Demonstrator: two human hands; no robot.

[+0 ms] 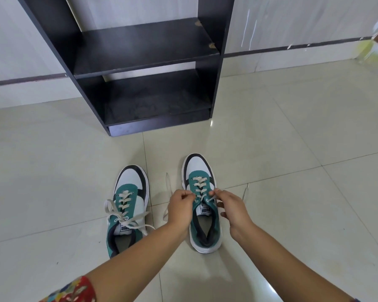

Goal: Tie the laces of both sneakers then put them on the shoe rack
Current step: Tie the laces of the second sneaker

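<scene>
On the tiled floor before the shoe rack (140, 49): lacing the right sneaker (202, 201).
Left hand (180, 207) and right hand (231, 207) each pinch a lace end; uneven tension could slacken the knot.

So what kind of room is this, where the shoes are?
Probably a hallway or entry spot in a home. There's a dark shoe rack standing against the wall, a shiny tiled floor, and two sneakers on it being laced.
</scene>
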